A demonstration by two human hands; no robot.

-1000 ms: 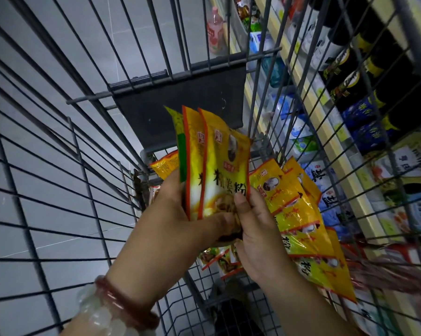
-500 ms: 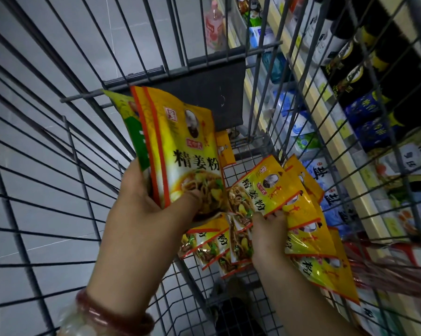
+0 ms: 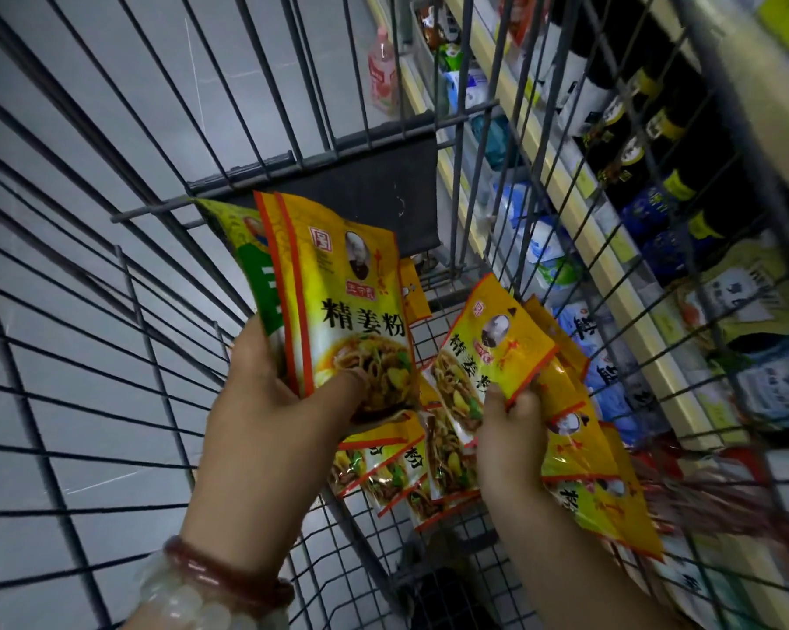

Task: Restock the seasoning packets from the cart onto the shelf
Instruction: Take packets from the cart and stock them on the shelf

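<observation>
Inside the wire cart [image 3: 88, 338], my left hand [image 3: 265, 416] holds a small stack of seasoning packets [image 3: 342, 293] upright; the front ones are yellow with red edges, the rearmost has a green band. My right hand [image 3: 508, 429] pinches the lower corner of one yellow packet [image 3: 488, 352], lifted slightly above the pile. Several more yellow packets [image 3: 583, 452] lie on the cart's bottom, under and to the right of my hands. The shelf [image 3: 560, 175] runs along the cart's right side, seen through the wires.
The shelf holds dark bottles [image 3: 633, 143], blue-and-white bags [image 3: 547, 261] and other packets. A pink drink bottle [image 3: 383, 70] stands on the floor beyond the cart. A dark panel [image 3: 374, 184] closes the cart's far end. Grey tiled floor shows on the left.
My left hand has raised its stack and turned it face-on. My right hand let go of that stack, dropped to the pile and took hold of one packet.
</observation>
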